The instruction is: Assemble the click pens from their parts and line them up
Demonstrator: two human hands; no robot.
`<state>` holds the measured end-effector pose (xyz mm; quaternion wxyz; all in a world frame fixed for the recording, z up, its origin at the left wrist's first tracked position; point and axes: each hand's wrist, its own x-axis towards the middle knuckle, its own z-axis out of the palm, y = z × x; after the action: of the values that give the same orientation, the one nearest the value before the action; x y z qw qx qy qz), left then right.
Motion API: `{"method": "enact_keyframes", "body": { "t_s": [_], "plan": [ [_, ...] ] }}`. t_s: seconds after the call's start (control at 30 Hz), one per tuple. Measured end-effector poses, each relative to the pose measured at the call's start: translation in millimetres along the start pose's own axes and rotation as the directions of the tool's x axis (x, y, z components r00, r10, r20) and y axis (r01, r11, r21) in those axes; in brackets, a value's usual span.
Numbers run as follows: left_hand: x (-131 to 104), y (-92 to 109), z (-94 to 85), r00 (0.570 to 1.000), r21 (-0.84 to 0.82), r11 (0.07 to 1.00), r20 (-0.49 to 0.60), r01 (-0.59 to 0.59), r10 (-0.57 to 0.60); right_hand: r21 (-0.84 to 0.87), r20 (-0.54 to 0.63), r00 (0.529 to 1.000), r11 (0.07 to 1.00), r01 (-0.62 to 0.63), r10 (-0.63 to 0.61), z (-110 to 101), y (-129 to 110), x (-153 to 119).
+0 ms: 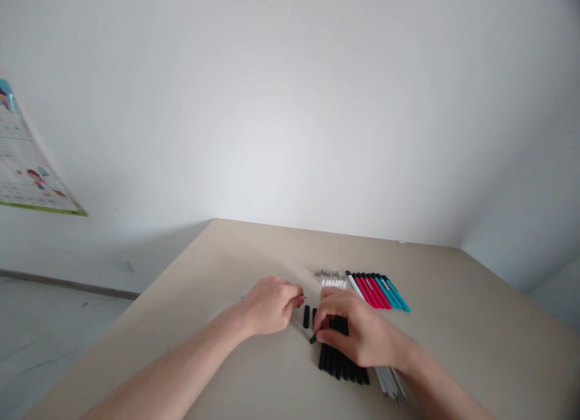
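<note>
My left hand (274,303) is closed around a thin pen (307,297). Its pointed metal tip sticks out to the right of my fingers, and a bit of blue shows behind the hand; the rest is covered. Between thumb and fingers, my right hand (351,324) pinches a short black pen piece (312,338), either a cap or a grip. Beneath that hand lies a row of black pen parts (342,367), partly hidden. A short black tube (307,316) lies on the table between my hands, with another beside it half covered by my right fingers.
Beyond my right hand lie small springs (330,274), a row of little white pieces (334,283), and white, red and teal pen barrels (376,290) side by side. Thin white refills (390,387) lie near my right wrist. The beige table (217,251) meets a wall behind.
</note>
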<state>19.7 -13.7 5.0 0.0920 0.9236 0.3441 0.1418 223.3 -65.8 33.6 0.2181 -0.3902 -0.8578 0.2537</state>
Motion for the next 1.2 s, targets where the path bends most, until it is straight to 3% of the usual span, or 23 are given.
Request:
{"method": "enact_keyframes", "body": {
  "t_s": [0.17, 0.47, 0.67, 0.73, 0.8, 0.93, 1.2],
  "plan": [
    [0.1, 7.5, -5.1, 0.998, -0.039, 0.997, -0.002, -0.065, 0.065, -0.098, 0.101, 0.985, 0.984, 0.15, -0.14, 9.3, -15.1, -0.7],
    [1.3, 7.5, -4.9, 0.997, -0.065, 0.995, -0.018, -0.082, 0.081, -0.203, 0.206, 0.973, 0.968, 0.145, -0.103, 19.5, -16.8, 2.1],
    [0.0, 5.4, -3.1, 0.997, -0.06, 0.995, -0.033, -0.076, 0.074, -0.198, 0.214, 0.972, 0.97, 0.141, -0.098, 21.7, -15.8, 0.3],
    [-0.5, 6.0, -3.2, 0.996, -0.07, 0.994, -0.022, -0.085, 0.083, -0.184, 0.162, 0.979, 0.971, 0.153, -0.124, 18.7, -14.6, -1.1],
    [-0.6, 7.2, -3.2, 0.995, -0.08, 0.992, -0.017, -0.096, 0.095, -0.188, 0.031, 0.991, 0.972, 0.137, -0.134, 13.0, -11.9, -2.1],
    [1.0, 9.4, -1.3, 0.993, -0.109, 0.987, -0.038, -0.12, 0.116, -0.17, -0.276, 0.961, 0.984, -0.056, 0.007, 2.2, -2.6, 0.2],
    [3.4, 9.2, 1.7, 0.998, -0.103, 0.993, -0.041, -0.057, 0.053, 0.013, -0.252, 0.954, 0.986, -0.165, 0.163, 10.5, 13.2, 10.2]
  ]
}}
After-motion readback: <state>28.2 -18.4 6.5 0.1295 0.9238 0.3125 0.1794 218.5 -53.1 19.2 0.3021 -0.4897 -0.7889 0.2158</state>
